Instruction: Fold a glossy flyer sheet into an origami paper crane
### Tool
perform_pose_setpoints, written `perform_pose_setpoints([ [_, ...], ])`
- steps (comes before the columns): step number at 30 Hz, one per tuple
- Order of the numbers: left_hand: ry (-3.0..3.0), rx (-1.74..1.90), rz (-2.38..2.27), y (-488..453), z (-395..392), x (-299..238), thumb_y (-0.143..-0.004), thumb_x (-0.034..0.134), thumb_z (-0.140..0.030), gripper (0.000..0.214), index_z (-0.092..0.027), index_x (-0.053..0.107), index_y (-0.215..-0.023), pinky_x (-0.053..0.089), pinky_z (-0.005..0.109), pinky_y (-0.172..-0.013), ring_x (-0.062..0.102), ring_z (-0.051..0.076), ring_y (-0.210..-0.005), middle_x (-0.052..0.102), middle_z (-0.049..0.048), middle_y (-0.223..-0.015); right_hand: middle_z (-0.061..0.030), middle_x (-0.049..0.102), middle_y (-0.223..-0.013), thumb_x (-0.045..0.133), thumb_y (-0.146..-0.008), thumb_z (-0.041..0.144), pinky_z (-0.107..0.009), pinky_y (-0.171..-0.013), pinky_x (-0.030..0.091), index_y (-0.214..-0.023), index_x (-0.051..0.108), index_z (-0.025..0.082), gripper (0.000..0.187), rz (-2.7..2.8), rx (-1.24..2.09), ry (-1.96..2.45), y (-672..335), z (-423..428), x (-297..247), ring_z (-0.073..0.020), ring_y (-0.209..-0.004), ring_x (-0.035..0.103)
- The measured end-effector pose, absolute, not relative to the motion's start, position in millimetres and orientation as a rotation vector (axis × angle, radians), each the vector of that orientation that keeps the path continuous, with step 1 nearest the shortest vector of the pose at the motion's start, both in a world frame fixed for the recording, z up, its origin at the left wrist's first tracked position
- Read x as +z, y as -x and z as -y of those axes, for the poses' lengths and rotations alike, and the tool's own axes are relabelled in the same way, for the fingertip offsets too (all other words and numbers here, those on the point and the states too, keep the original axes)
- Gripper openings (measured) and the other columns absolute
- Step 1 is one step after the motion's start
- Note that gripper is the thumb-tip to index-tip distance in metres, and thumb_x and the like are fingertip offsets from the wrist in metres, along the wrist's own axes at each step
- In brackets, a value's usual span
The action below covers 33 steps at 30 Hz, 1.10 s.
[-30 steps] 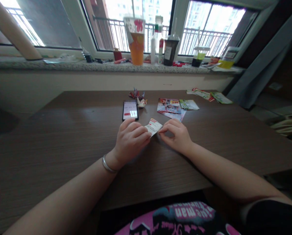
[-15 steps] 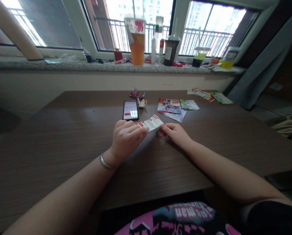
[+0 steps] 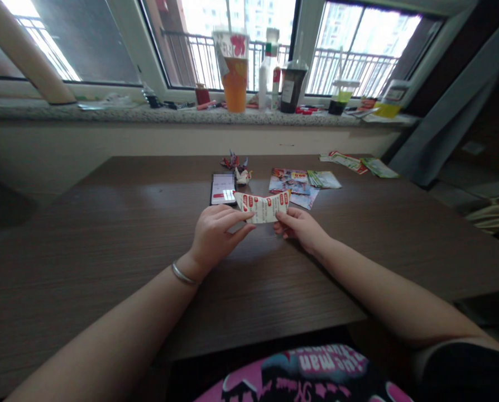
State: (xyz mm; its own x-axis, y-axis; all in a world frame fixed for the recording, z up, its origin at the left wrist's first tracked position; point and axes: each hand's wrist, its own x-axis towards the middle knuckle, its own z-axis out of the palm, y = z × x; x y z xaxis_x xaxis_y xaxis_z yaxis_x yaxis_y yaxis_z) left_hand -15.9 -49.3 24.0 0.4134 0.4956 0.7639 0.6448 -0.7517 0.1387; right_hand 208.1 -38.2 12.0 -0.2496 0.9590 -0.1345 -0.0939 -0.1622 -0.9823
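A folded piece of white paper with red print (image 3: 263, 207) stands up between my hands over the brown table (image 3: 107, 223). My left hand (image 3: 216, 234), with a silver bracelet on its wrist, pinches the paper's left lower edge. My right hand (image 3: 300, 226) pinches its right lower edge. Just behind the paper a phone (image 3: 223, 188) lies flat with its screen lit.
Small folded paper figures (image 3: 236, 165) sit beyond the phone. Printed paper sheets (image 3: 293, 183) lie to the right, more (image 3: 350, 162) at the far right. Cups and bottles (image 3: 235, 70) line the windowsill. A grey curtain (image 3: 454, 106) hangs at the right.
The paper has been unfolded wider and raised upright between both hands. Both hands shifted slightly away from me, toward the phone.
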Motion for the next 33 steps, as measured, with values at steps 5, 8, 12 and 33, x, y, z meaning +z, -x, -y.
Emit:
perform_pose_setpoints([
  [5, 2.563, -1.611, 1.336, 8, 51, 19, -0.086, 0.062, -0.025, 0.016, -0.018, 0.065, -0.1, 0.051, 0.033, -0.08, 0.064, 0.016, -0.082, 0.07, 0.0047, -0.09, -0.0021, 0.067, -0.067, 0.073, -0.071, 0.044, -0.022, -0.051, 0.039, -0.086, 0.066, 0.018, 0.032, 1.279, 1.498, 1.107, -206, 39, 13, -0.012, -0.06, 0.059],
  [8, 2.533, -1.994, 1.612, 1, 53, 18, -0.08, 0.066, -0.023, 0.029, -0.017, 0.053, -0.106, 0.053, 0.031, -0.078, 0.065, 0.015, -0.08, 0.068, 0.0038, -0.089, -0.0022, 0.067, -0.066, 0.074, -0.07, 0.043, -0.022, -0.05, 0.037, -0.084, 0.066, 0.017, 0.03, 1.331, 1.48, 1.122, -204, 40, 13, -0.0116, -0.059, 0.058],
  [12, 2.587, -2.397, 1.787, -3, 50, 16, -0.078, 0.068, -0.026, 0.036, -0.015, 0.048, -0.106, 0.054, 0.03, -0.077, 0.067, 0.015, -0.08, 0.069, 0.0047, -0.089, -0.0026, 0.068, -0.065, 0.073, -0.07, 0.041, -0.024, -0.051, 0.037, -0.083, 0.067, 0.017, 0.028, 1.386, 1.448, 1.13, -204, 39, 11, -0.0125, -0.058, 0.058],
  [33, 2.799, -2.083, 1.953, -2, 45, 9, -0.079, 0.063, -0.036, 0.027, -0.015, 0.063, -0.097, 0.05, 0.029, -0.071, 0.062, 0.016, -0.076, 0.071, 0.0053, -0.09, 0.0, 0.064, -0.066, 0.069, -0.071, 0.049, -0.028, -0.061, 0.043, -0.071, 0.055, 0.02, 0.033, 1.441, 1.234, 1.111, -208, 33, 5, -0.0137, -0.063, 0.059],
])
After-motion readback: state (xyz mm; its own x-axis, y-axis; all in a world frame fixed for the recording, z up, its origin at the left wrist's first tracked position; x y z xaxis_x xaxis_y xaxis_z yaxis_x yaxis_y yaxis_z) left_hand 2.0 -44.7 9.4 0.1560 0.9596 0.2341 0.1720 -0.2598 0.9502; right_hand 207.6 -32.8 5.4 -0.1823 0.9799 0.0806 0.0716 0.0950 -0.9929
